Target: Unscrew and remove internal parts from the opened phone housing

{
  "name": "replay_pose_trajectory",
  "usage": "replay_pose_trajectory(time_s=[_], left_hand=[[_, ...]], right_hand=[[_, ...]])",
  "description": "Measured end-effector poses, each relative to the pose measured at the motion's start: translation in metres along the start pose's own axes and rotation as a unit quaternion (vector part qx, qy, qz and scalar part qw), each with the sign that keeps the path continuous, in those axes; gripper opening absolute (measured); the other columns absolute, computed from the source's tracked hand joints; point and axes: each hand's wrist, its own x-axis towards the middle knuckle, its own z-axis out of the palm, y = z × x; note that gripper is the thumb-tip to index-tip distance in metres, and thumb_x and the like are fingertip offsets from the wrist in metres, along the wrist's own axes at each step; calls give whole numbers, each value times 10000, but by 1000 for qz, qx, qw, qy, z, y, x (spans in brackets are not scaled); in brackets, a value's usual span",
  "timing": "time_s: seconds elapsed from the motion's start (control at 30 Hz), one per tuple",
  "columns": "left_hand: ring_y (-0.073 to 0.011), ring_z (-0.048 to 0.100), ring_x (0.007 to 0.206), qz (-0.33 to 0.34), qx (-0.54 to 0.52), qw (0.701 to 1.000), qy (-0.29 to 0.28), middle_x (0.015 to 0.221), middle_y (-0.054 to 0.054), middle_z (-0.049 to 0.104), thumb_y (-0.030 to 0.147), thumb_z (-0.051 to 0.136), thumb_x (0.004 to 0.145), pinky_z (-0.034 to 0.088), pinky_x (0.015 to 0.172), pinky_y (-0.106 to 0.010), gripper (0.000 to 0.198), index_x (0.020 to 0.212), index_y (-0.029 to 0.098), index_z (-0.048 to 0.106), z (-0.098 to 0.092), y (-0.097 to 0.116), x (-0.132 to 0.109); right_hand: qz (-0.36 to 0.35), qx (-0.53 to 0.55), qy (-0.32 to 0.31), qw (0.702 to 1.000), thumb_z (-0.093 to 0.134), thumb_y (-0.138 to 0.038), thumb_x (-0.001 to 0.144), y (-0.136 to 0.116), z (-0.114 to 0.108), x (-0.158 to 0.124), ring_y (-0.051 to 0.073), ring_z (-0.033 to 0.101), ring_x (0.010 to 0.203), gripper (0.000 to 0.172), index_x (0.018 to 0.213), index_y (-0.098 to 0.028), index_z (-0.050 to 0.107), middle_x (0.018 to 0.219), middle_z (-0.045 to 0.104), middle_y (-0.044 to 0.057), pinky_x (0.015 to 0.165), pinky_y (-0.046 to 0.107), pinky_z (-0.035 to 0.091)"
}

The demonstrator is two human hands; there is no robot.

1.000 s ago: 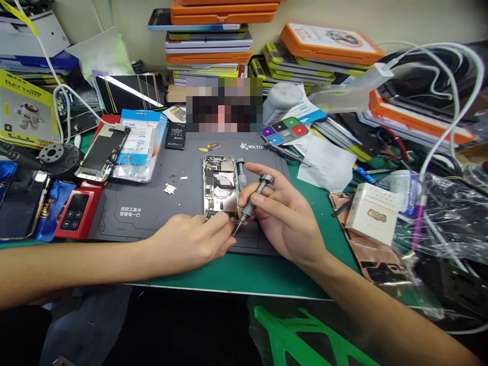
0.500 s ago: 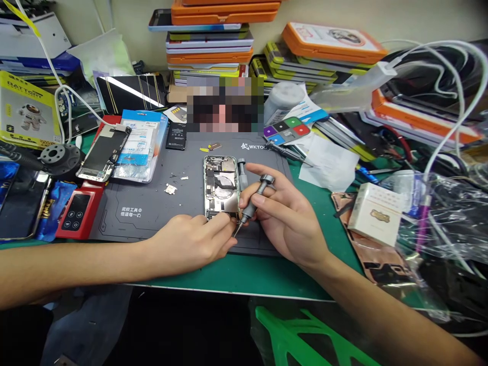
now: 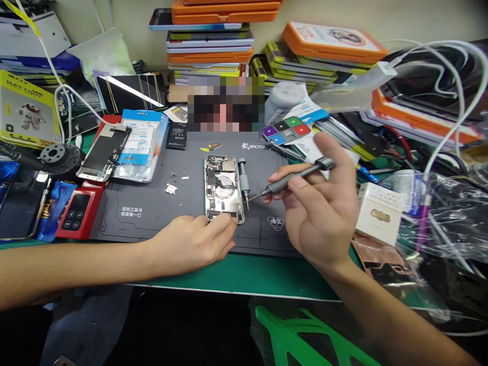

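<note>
An opened phone (image 3: pixel 224 188) with its inner parts bare lies on the dark work mat (image 3: pixel 152 175). Closed at the phone's lower end, my left hand (image 3: pixel 194 239) has its fingertips on the bottom edge; the thumb is partly hidden. My right hand (image 3: pixel 320 213) is to the right of the phone and grips a grey screwdriver (image 3: pixel 287 180), tilted, its tip pointing left toward the phone. A second grey screwdriver (image 3: pixel 243 175) lies along the phone's right side. Small metal pieces (image 3: pixel 171 189) rest on the mat to the left.
A loose phone screen (image 3: pixel 102 152) lies at the left by a red device (image 3: pixel 81 209). A black battery (image 3: pixel 177 136) is at the mat's back edge. Stacked orange boxes (image 3: pixel 209 56) line the wall. A white box (image 3: pixel 378 213) and plastic wrap crowd the right.
My right hand has moved right and up, away from the phone's lower corner, and the screwdriver in it has turned flatter. My left hand stays at the phone's lower end.
</note>
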Motion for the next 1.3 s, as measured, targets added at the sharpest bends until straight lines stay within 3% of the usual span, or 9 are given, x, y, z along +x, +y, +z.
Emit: replay_pose_trajectory(time_s=[0.17,0.27,0.47,0.9,1.3], left_hand=[[-148,642,657,12,27,999,-15,1094,-60,706,368,458,1091,464,476,-333,401,1292,78,649,-3,1,-1],[-160,649,704,20,34,999,-37,1175,-90,692,442,421,1099,477,505,-334,503,1345,53,623,-7,2,-1],[-173,640,799,5,47,996,-71,1331,-127,639,432,455,1089,487,555,-325,499,1395,62,592,-10,6,-1],[-168,637,763,24,40,998,-44,1169,-109,673,409,473,1089,502,534,-321,481,1352,34,621,-9,3,-1],[-160,636,732,23,44,998,-43,1144,-118,664,418,461,1091,491,525,-310,468,1328,50,623,-7,2,-1]], right_hand=[[-215,-149,-13,965,655,-179,957,9,0,0,132,657,714,594,1451,-463,485,995,648,-1,451,208,570],[-270,-189,-24,944,648,-168,958,14,0,1,135,677,765,553,1415,-449,510,1114,608,17,428,201,560],[-256,-206,-42,944,619,-182,984,14,2,0,123,652,736,521,1430,-416,488,1072,600,29,446,179,571],[-242,-221,-145,934,604,-130,965,15,-5,-4,138,634,699,614,1496,-382,425,940,634,20,462,191,571],[-240,-215,-171,931,604,-58,928,15,-5,-4,142,658,738,693,1519,-366,412,1001,640,24,513,231,580]])
